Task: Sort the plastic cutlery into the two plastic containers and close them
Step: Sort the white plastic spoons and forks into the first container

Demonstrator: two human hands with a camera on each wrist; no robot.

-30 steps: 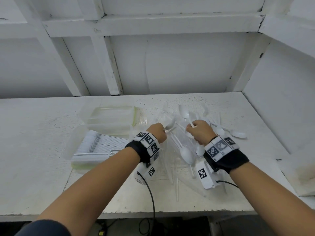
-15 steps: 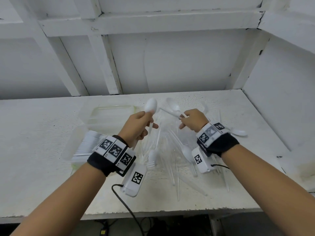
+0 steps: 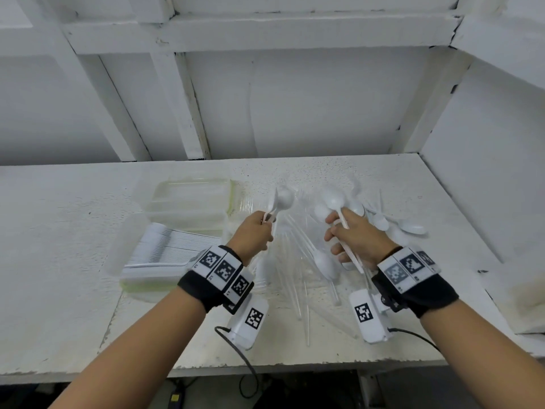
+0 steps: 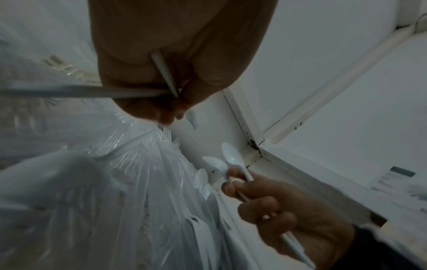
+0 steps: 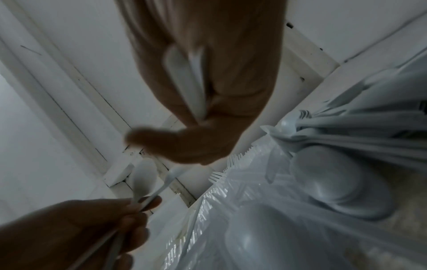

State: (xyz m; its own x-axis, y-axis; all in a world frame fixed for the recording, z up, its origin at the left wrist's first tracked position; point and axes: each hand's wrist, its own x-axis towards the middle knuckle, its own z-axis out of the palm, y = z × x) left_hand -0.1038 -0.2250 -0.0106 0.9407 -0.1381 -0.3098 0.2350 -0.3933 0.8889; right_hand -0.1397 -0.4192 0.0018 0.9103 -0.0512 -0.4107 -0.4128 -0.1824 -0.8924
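My left hand (image 3: pixel 256 231) grips the handles of white plastic spoons (image 3: pixel 282 198), bowls up, above the cutlery pile (image 3: pixel 306 261). In the left wrist view the left hand (image 4: pixel 175 95) closes on crossed handles (image 4: pixel 164 73). My right hand (image 3: pixel 339 231) holds more white spoons (image 3: pixel 333 199), whose handles run back under the palm. The right wrist view shows the right hand (image 5: pixel 198 131) around these handles (image 5: pixel 184 82). The far clear container (image 3: pixel 188 199) looks empty. The near container (image 3: pixel 159 278) holds a row of white cutlery.
Clear forks (image 4: pixel 138 164) and loose white spoons (image 3: pixel 413 228) lie mixed on the white table (image 3: pixel 59 261), right of the containers. A translucent lid (image 3: pixel 121 246) leans at the near container's left. White walls enclose the back and right; the table's front edge is near me.
Both hands have come up out of the pile with spoons in them. The left hand has drawn back toward me and now holds its spoons upright.
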